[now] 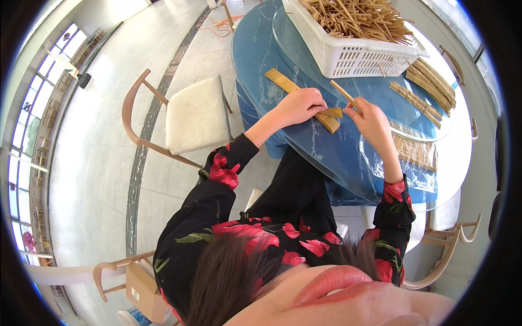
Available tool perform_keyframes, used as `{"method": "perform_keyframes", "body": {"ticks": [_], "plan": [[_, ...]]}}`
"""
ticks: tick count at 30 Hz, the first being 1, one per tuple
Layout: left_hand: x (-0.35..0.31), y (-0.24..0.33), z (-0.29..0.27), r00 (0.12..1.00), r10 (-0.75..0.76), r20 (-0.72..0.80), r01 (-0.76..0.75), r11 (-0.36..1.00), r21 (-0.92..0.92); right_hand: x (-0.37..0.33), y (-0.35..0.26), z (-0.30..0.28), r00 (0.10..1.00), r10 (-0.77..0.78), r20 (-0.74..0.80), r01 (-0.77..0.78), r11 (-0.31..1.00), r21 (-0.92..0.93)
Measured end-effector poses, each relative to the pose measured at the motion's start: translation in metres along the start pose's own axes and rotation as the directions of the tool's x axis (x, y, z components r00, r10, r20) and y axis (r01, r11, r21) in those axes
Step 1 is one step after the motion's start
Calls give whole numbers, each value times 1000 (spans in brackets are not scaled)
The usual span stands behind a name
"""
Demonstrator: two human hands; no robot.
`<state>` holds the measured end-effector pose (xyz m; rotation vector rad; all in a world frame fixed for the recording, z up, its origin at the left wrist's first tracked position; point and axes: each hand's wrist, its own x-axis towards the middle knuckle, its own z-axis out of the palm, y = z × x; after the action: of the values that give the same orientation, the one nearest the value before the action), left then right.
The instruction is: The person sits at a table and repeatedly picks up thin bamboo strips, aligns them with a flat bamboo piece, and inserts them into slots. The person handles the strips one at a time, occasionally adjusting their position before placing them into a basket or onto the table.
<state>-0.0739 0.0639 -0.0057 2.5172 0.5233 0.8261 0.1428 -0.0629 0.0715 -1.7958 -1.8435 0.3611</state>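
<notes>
A pale, glossy tiled floor (103,163) with a dark inlaid strip fills the nine o'clock side, lit by daylight from tall paned windows (24,136). A curved wooden chair with a cream seat cushion (193,117) stands centre; what may be a brown cardboard box (142,290) sits at seven o'clock.
</notes>
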Motion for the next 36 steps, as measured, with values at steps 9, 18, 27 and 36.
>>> {"method": "perform_keyframes", "body": {"ticks": [9,18,27,36], "plan": [[6,30,-3,931,43,-362,-38,999,22,-7,3,14,999,-28,-43,26,998,-51],[37,56,-22,912,166,-374,-153,986,65,3,5,6,951,-53,-306,83,993,87],[17,87,-55,966,-83,-243,57,992,-115,-4,-4,0,983,10,-186,85,863,497],[5,99,-74,959,-151,-238,93,966,-240,-16,-39,-24,977,129,171,-212,684,698]]}}
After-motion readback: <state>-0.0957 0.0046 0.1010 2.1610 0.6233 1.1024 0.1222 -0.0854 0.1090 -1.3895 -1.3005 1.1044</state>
